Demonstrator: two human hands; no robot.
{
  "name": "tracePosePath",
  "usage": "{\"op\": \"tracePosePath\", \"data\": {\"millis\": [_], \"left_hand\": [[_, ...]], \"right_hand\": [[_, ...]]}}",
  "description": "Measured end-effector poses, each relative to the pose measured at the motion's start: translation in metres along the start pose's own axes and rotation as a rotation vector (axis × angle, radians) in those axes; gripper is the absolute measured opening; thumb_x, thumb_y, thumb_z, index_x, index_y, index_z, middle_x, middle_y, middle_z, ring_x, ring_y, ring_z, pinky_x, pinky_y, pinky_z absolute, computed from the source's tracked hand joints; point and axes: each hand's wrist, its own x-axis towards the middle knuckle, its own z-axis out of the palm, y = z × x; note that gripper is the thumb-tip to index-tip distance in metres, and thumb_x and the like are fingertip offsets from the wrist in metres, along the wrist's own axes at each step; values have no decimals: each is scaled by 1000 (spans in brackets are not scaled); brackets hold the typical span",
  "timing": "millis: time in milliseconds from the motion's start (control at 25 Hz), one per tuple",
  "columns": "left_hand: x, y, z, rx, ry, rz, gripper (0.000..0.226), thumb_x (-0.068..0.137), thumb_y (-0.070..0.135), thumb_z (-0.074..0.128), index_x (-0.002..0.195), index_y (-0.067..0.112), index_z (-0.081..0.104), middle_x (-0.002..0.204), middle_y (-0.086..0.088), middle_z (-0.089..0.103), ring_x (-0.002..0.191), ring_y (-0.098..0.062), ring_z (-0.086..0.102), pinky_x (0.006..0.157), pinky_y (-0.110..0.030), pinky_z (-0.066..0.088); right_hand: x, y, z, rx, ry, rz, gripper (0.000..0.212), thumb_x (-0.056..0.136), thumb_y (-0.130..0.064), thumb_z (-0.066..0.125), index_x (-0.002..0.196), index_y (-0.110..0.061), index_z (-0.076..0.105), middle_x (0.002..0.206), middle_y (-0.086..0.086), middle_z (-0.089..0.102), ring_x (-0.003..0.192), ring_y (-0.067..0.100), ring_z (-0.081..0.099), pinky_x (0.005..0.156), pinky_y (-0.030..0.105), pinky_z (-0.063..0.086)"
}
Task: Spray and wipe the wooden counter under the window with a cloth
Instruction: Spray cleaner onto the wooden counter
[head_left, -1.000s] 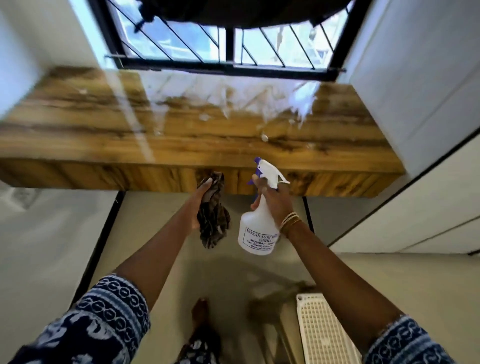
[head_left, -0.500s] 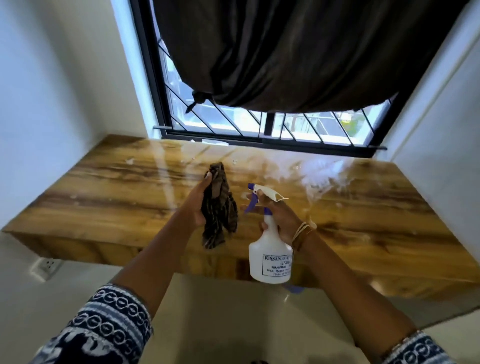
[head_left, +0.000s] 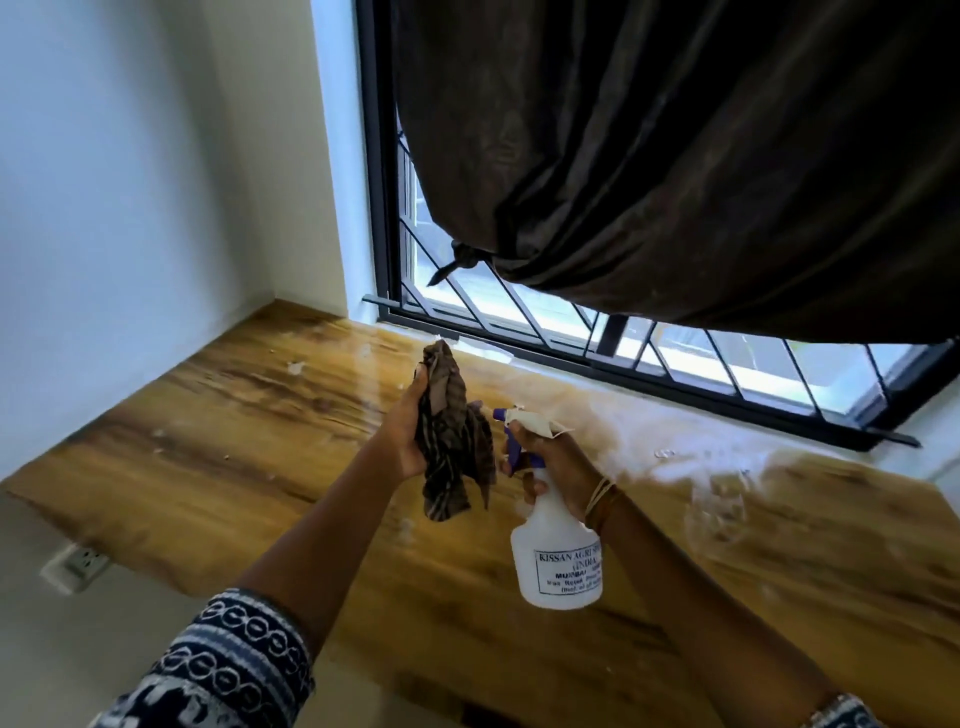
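Fingers (head_left: 540, 486) of right hand (head_left: 563, 470) wrapped round neck of white spray bottle (head_left: 563, 564), one finger on the purple trigger; fingers of left hand (head_left: 410, 423) clenched on a bunched brown striped cloth (head_left: 452, 436), loose end dangling. Both held up above the wooden counter (head_left: 218, 441), just beside each other, not touching the top.

Bounded at the back by the black-framed window (head_left: 519, 322) with diagonal bars, at the left by a white wall (head_left: 114, 208) meeting it in a corner. Bare wood stretching wide to left and right of the hands. Dark curtain (head_left: 675, 171) knotted up, hanging clear of the surface.

Glossy, streaked golden-brown grain, glare along the sill side. White flecks scattered across the left part. Small wall socket (head_left: 78, 564) below the left front edge.
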Motion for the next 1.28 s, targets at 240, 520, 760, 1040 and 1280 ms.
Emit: {"op": "tracePosePath", "data": {"millis": [240, 520, 760, 1040, 1280], "left_hand": [[30, 26, -11, 21, 27, 12, 71, 87, 69, 43, 130, 15, 58, 121, -19, 66, 107, -35, 65, 92, -47, 49], [51, 52, -26, 47, 6, -39, 69, 82, 70, 51, 116, 12, 69, 121, -24, 64, 107, -39, 65, 93, -52, 51], [61, 59, -40, 124, -22, -136, 71, 73, 70, 63, 115, 13, 70, 125, -23, 62, 118, -39, 59, 105, -54, 41], [63, 64, -48, 102, -49, -157, 77, 74, 70, 62, 124, 12, 63, 128, -25, 60, 119, -41, 57, 106, -55, 39], [63, 68, -50, 94, -52, -168, 74, 77, 71, 56, 119, 11, 67, 128, -25, 60, 118, -41, 58, 104, -54, 42]], "right_hand": [[37, -10, -13, -39, -85, -4, 32, 99, -25, 51, 129, -15, 56, 96, 12, 69, 83, 27, 69, 37, 20, 38], [65, -13, -12, -45, -91, 30, 16, 99, -21, 51, 96, -8, 60, 70, 16, 56, 43, 12, 54, 34, 18, 32], [76, -9, 0, -132, -98, -48, 19, 101, -16, 49, 115, -17, 62, 81, 15, 66, 49, 10, 61, 38, 20, 42], [85, -1, 6, -151, -18, -55, 21, 96, -26, 58, 94, -39, 74, 67, 5, 59, 50, 16, 55, 37, 20, 34], [89, -1, 7, -162, -12, -50, 35, 87, -37, 61, 118, -22, 64, 72, 9, 67, 61, 33, 60, 36, 21, 40]]}}
